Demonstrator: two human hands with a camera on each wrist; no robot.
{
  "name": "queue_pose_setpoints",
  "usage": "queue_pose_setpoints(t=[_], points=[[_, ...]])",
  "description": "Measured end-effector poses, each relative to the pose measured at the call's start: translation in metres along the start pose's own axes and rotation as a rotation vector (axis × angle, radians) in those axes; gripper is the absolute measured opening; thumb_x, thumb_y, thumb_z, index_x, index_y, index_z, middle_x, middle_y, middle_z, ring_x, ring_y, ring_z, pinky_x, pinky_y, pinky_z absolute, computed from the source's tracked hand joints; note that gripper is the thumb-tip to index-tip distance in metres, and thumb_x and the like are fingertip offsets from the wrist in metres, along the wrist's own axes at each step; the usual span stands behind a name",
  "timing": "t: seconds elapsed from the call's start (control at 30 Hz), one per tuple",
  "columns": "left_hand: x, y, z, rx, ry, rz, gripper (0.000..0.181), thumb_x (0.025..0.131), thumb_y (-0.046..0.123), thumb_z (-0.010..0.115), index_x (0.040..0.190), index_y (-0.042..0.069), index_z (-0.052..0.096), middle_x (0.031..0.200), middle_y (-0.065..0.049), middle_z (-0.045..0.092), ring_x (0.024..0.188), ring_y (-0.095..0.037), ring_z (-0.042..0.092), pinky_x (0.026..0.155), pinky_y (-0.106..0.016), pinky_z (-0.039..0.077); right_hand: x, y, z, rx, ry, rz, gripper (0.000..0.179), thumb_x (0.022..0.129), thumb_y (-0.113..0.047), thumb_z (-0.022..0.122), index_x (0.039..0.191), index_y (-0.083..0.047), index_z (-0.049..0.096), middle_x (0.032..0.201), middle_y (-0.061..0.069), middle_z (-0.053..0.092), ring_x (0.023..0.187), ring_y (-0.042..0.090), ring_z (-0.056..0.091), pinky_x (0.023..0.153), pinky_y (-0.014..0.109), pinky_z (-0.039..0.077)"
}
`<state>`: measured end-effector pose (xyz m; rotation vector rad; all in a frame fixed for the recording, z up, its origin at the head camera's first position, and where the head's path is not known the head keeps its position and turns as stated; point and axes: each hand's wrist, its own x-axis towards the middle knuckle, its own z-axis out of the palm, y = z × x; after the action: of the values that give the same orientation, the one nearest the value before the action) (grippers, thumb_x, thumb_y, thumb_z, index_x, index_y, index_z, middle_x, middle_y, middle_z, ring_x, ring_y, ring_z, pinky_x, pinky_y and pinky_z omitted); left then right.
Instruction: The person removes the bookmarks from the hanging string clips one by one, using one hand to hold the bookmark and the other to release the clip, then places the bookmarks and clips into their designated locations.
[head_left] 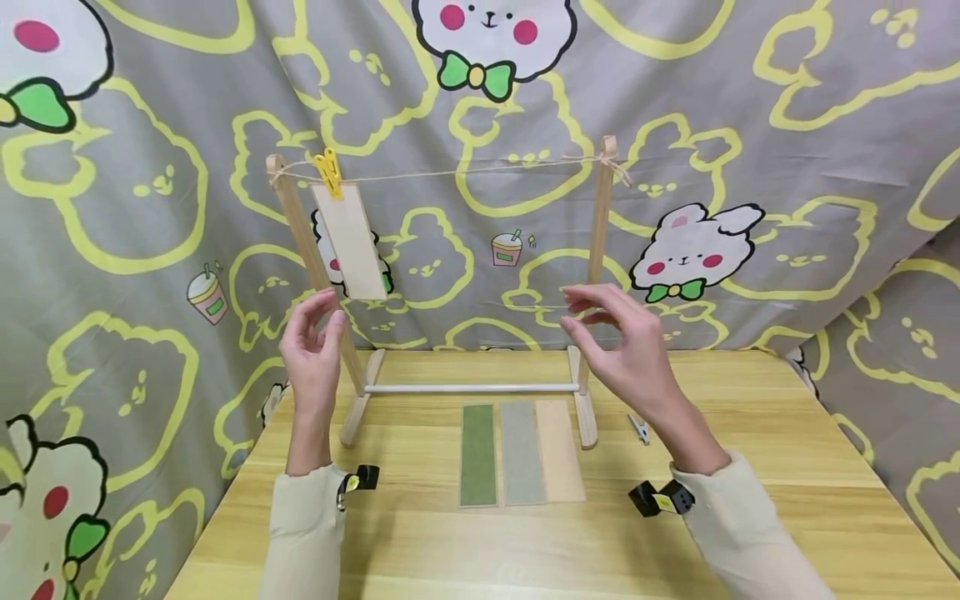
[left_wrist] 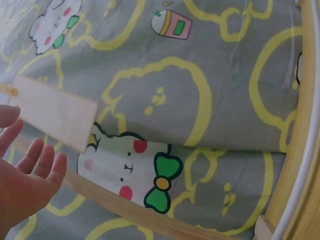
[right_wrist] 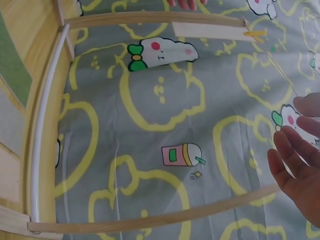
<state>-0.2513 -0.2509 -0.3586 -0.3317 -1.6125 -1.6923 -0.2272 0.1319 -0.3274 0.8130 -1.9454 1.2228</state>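
Note:
A small wooden drying rack (head_left: 600, 250) stands on the table with a string (head_left: 465, 171) stretched between its two posts. A yellow clothespin (head_left: 328, 171) pins a cream fabric strip (head_left: 350, 242) to the string near the left post. My left hand (head_left: 313, 350) is raised just below that strip, fingers relaxed, holding nothing. My right hand (head_left: 618, 337) hovers by the right post, fingers loosely spread and empty. The strip (left_wrist: 52, 112) shows above my left hand (left_wrist: 25, 180) in the left wrist view; my right hand's fingers (right_wrist: 300, 160) show in the right wrist view.
Three fabric strips lie side by side on the wooden table (head_left: 750, 517): green (head_left: 478, 454), grey (head_left: 522, 452), tan (head_left: 559, 450). A small metal clip (head_left: 639, 428) lies right of the rack's foot. A bear-print cloth (head_left: 675, 100) hangs behind.

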Motion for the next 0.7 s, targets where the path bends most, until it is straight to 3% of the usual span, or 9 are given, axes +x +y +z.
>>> queue_pose_setpoints(t=[0.2,0.37,0.7], points=[[0.010,-0.003,0.004,-0.006,0.002,-0.004,0.033,0.099,-0.001,0.064,0.130,-0.012,0.059,0.136,-0.019,0.059,0.131,-0.033,0.052,0.102,-0.027,0.050,0.015,0.001,0.013,0.005,-0.024,-0.033,0.035,0.090,0.001,0.077,0.123,-0.006,0.071,0.111,0.005,0.071,0.100,0.020,0.068,0.082,0.038,0.060],[0.020,-0.009,0.007,-0.012,-0.014,-0.014,0.034,0.100,-0.001,0.063,0.132,-0.012,0.057,0.141,-0.022,0.057,0.135,-0.036,0.050,0.105,-0.030,0.048,0.027,0.001,0.025,0.010,-0.035,-0.068,0.032,0.091,-0.003,0.076,0.123,-0.006,0.071,0.109,0.005,0.071,0.099,0.021,0.068,0.080,0.038,0.060],[0.035,-0.021,0.010,-0.098,0.006,0.013,0.032,0.100,-0.003,0.061,0.130,-0.013,0.059,0.138,-0.025,0.059,0.128,-0.035,0.056,0.109,-0.033,0.045,0.066,-0.015,0.059,0.030,-0.074,-0.175,0.035,0.093,-0.010,0.076,0.126,-0.005,0.068,0.116,0.007,0.069,0.105,0.019,0.063,0.086,0.033,0.057]])
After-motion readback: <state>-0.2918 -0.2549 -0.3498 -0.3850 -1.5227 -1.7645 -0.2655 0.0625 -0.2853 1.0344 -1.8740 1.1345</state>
